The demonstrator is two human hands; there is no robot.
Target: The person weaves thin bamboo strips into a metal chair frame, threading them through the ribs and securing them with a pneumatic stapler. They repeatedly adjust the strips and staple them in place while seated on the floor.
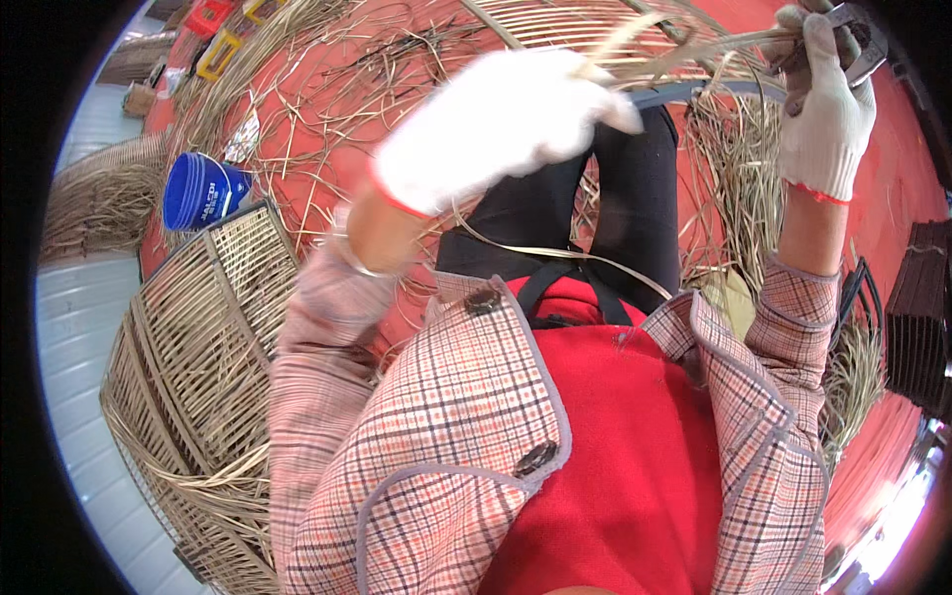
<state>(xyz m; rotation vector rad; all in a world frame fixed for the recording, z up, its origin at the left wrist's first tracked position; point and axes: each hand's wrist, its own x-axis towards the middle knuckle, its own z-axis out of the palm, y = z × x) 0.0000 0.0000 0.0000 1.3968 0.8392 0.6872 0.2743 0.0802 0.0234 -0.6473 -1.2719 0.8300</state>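
A long, flat strip [739,42] is seen at the top of the view, stretched between 2 gloved hands above the wearer's knees. It is pale tan, narrow and slightly dull, with a fibrous look like split cane. Its long axis is laid across the view, nearly straight, with its right end set a little higher than its left. A lighter, curved length [623,42], blurred, is bent up and rightward beside the left hand [511,124].

The left hand is clad in a white glove with a red cuff and is blurred; its fingers are pointed rightward and curled, with the strip emerging at them. Whether they are clamped on it cannot be told. The forearm is angled up and rightward from the lower left.

The right hand [826,114] is raised at the upper right, its wrist nearly upright. Its fingers are bent around a silver metal tool [869,45], and the strip is met at them. Behind the strip, a slatted panel [565,18] is seen on the red floor [327,109], where loose strips [426,45] are scattered.
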